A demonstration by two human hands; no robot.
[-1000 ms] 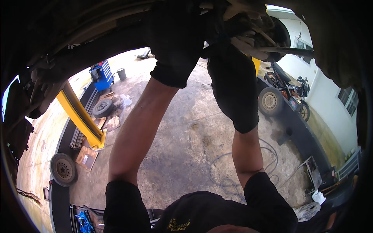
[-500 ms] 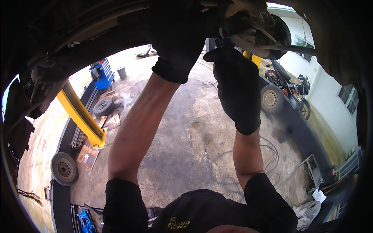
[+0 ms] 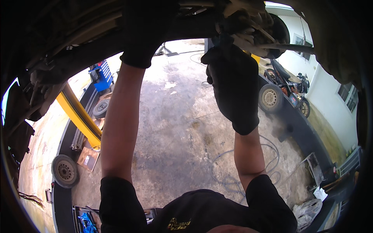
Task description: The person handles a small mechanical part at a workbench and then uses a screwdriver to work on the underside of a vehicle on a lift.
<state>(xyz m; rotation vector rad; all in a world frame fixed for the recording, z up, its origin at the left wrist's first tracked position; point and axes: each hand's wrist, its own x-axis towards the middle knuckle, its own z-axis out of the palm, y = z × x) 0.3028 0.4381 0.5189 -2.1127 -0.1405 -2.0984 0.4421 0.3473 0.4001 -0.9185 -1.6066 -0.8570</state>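
Both my hands wear black gloves and reach up to the dark underside of a vehicle [image 3: 190,29]. My left hand [image 3: 145,35] is raised against the dark undercarriage at the upper left of centre; its fingers are lost in shadow. Right of centre, my right hand [image 3: 235,87] is closed, fingers curled, just below a cluster of metal undercarriage parts [image 3: 248,33]. Something dark rises from the top of that fist toward the parts, too dim to name. A thin metal rod [image 3: 287,47] runs rightward from the cluster, next to a round dark part [image 3: 280,35].
Yellow lift post [image 3: 79,116] and blue tool cabinet [image 3: 101,75] stand left. Loose wheels lie about, one [image 3: 65,171] at the left, another [image 3: 271,98] at the right by a motorcycle [image 3: 287,81]. A hose [image 3: 229,180] coils on the concrete floor [image 3: 175,136].
My left hand has moved left and up along the undercarriage, away from my right hand. My right hand has barely shifted and stays closed below the metal parts.
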